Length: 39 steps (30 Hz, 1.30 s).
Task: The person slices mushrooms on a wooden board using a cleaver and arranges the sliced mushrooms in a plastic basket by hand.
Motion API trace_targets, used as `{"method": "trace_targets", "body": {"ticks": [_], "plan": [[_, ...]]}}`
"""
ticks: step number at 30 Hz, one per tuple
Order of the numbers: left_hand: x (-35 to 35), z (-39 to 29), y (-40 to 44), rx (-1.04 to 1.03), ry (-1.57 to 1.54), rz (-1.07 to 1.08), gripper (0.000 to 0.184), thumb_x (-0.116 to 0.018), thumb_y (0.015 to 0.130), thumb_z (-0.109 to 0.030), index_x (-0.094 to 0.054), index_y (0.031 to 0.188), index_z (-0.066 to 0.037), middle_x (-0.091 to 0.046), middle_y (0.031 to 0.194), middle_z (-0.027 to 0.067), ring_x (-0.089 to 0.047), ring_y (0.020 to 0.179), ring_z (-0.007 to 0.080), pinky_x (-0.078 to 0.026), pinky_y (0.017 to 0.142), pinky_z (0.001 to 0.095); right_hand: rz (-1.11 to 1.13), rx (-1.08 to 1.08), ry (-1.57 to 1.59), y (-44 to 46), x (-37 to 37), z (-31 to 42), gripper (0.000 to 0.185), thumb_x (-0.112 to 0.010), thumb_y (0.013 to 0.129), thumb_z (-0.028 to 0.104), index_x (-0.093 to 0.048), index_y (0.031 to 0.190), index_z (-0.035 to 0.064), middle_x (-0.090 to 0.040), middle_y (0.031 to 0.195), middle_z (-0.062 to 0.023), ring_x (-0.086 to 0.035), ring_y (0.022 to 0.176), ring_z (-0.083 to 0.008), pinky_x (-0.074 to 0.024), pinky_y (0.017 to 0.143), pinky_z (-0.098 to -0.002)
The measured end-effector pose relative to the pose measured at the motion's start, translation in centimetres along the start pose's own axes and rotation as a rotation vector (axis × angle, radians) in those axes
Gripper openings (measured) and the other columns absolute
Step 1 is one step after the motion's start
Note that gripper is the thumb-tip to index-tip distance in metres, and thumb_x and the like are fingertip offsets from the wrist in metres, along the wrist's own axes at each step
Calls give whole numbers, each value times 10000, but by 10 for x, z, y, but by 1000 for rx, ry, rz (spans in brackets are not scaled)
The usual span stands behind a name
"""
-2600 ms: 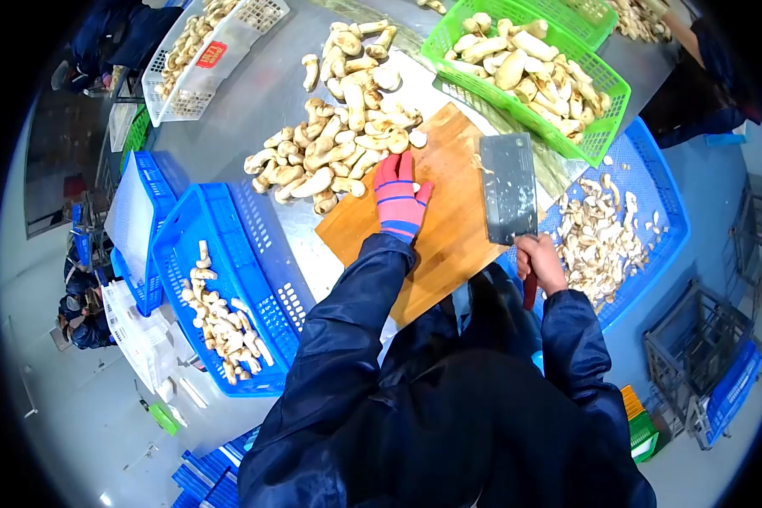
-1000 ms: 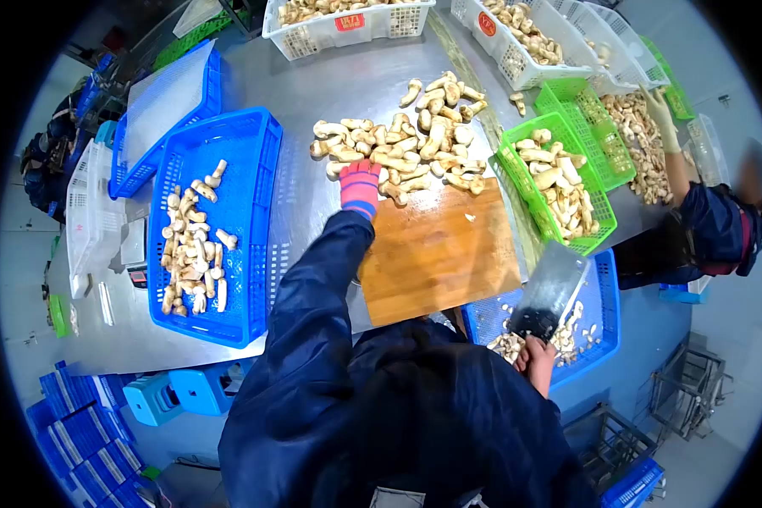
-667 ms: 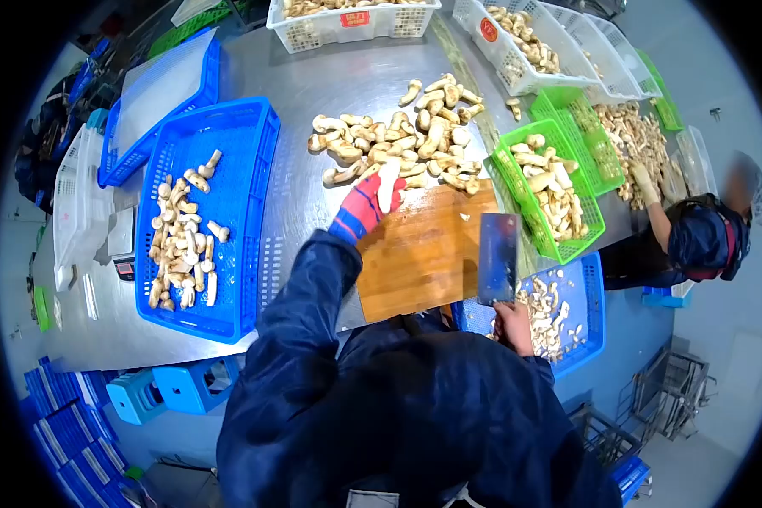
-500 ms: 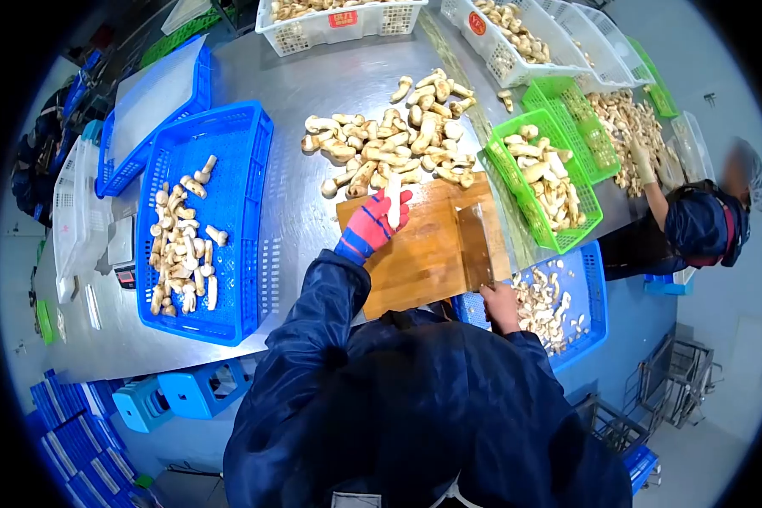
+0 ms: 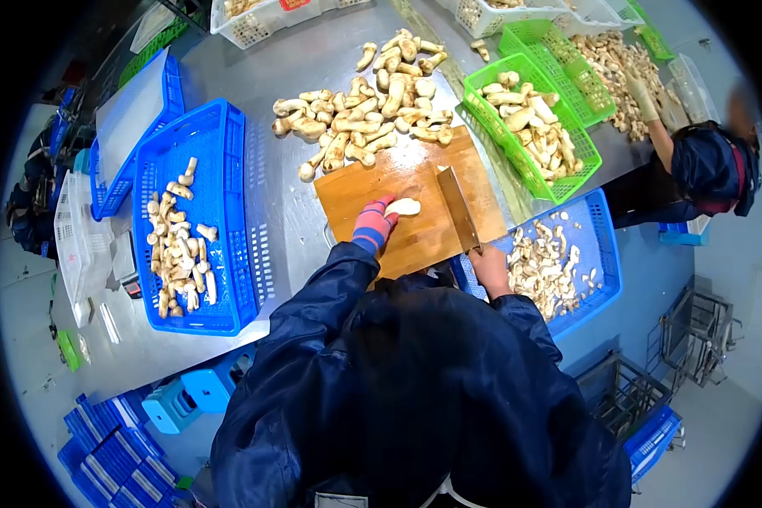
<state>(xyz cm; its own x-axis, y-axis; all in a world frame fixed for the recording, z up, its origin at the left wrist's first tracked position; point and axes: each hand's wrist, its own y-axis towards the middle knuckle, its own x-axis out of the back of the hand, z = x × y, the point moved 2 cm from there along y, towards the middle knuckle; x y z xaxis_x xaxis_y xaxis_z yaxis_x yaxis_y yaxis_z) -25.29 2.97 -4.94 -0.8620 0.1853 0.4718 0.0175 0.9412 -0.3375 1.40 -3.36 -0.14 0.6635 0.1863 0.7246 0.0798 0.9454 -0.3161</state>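
My left hand (image 5: pixel 375 223), in a pink and blue striped glove, is closed on a pale mushroom (image 5: pixel 404 207) above the left part of the wooden cutting board (image 5: pixel 419 241). Bare, my right hand (image 5: pixel 489 267) grips the handle of a cleaver (image 5: pixel 458 207), whose broad blade stands over the board's right side. Beyond the board lies a heap of thick-stemmed mushrooms (image 5: pixel 356 118) with brownish marks. To the right of my right hand, a blue basket (image 5: pixel 611 254) holds pale trimmings (image 5: pixel 543 262).
A blue tray (image 5: pixel 235 212) at left holds mushrooms. Right of the heap stands a green basket (image 5: pixel 586 161) of mushrooms, beside another green basket (image 5: pixel 597 93). White crates (image 5: pixel 300 19) line the far edge. A co-worker (image 5: pixel 707 165) reaches into a mushroom pile at right.
My left hand has come down nearer the board, and the mushroom has turned from upright to lying sideways. The cleaver blade shows tilted differently. The whole view has shifted.
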Motion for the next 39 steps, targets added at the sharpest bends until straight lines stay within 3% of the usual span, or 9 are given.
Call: {"method": "trace_targets", "body": {"ticks": [1,5,14,18,21,25,30,34,39], "plan": [[-7,21,1,-139,191,-111,352,-542,829,-12,-508,1177,-50,-576,797,64,-573,602,129,-473,509,268,-5,22,-12,-2,5,8,175,-529,744,135,-600,753,-25,-569,698,-258,-565,693,-425,-458,617,-466],[-12,46,-25,247,-399,-231,233,-551,815,-5,-526,1047,0,-583,776,91,-590,628,141,-491,532,254,-2,179,22,-22,17,57,160,-525,762,113,-610,799,-18,-571,703,-255,-571,698,-409,-462,628,-457],[-18,25,-28,401,-544,-294,142,-563,788,-27,-532,913,33,-581,658,94,-576,515,150,-471,461,251,281,229,-233,-23,-28,60,220,-534,782,172,-604,739,-32,-586,717,-256,-571,693,-421,-464,666,-484],[-21,32,-26,385,-445,-289,164,-579,750,-50,-553,897,17,-592,642,106,-576,522,197,-468,501,304,303,170,-237,-4,-54,68,238,-530,783,181,-610,740,-39,-584,713,-269,-574,705,-430,-467,668,-487],[-11,34,-30,135,64,-373,161,-589,747,-65,-560,895,-7,-586,638,108,-585,544,213,-479,524,292,275,249,-220,4,-48,86,243,-523,786,180,-611,766,-45,-580,716,-272,-572,719,-430,-464,667,-485],[17,-12,-30,-193,444,-541,270,-641,686,-125,-595,950,-103,-603,949,123,-576,856,314,-457,783,406,138,141,25,-11,-7,75,232,-508,791,180,-601,809,-32,-569,716,-264,-565,706,-419,-449,624,-463],[-38,-14,20,-259,592,-131,393,-670,687,-223,-568,1041,-90,-587,995,148,-549,924,337,-445,807,402,-67,-184,277,5,-2,-12,280,-530,793,216,-585,751,-56,-544,560,-225,-572,541,-351,-428,516,-399],[-35,-90,42,-9,54,61,457,-681,691,-299,-574,1044,-30,-597,1007,181,-570,901,358,-451,825,388,-62,-358,471,5,1,-41,304,-539,788,221,-591,676,-57,-536,480,-153,-546,385,-250,-436,434,-376],[-90,-203,78,-353,-334,-158,715,-763,623,-343,-481,1185,-2,-506,1155,225,-485,1074,355,-396,920,379,-145,-210,159,13,-29,-79,289,-564,785,231,-621,720,-45,-561,507,-160,-564,403,-251,-447,451,-370]]}}
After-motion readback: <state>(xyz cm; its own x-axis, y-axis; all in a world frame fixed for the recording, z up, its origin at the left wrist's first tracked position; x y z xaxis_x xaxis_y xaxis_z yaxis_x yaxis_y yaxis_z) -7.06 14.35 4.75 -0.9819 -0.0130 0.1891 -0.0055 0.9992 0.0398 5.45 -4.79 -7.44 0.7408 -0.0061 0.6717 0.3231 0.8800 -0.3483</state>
